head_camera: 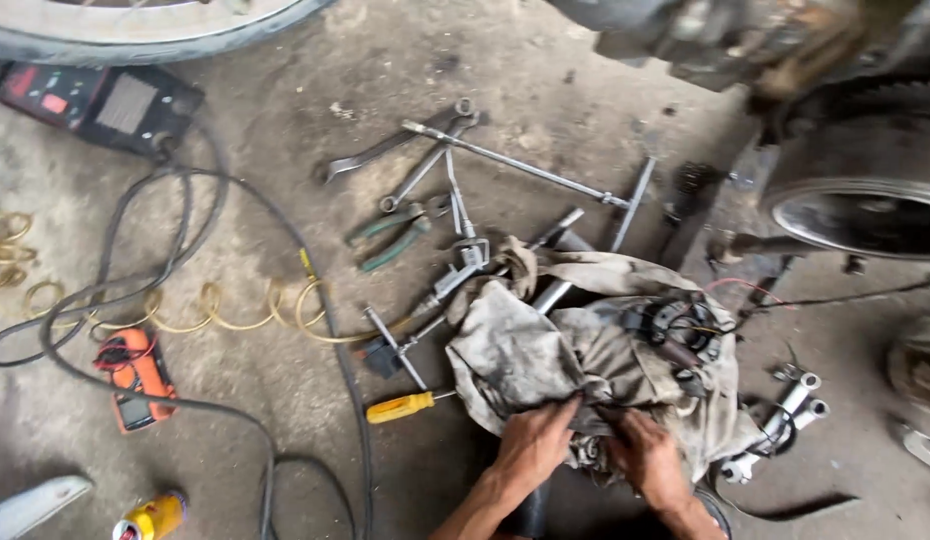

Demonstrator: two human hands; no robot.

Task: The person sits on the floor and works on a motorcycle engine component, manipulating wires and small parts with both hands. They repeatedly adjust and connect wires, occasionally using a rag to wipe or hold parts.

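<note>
A dirty grey-beige rag (545,350), a yellow-handled screwdriver (403,406), green-handled pliers (390,238), an orange multimeter (137,375), black cables (185,260).

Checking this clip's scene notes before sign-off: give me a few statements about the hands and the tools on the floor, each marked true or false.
1. Both hands, left hand and right hand, rest on the dirty grey crumpled cloth. True.
2. The yellow-handled screwdriver is held in the left hand. False: it lies on the concrete floor, left of the cloth and apart from the hand.
3. An orange handheld meter lies among the black cables. True.
4. The green-handled pliers lie on top of the cloth. False: they lie on the floor beyond it, beside the metal wrenches.
</note>
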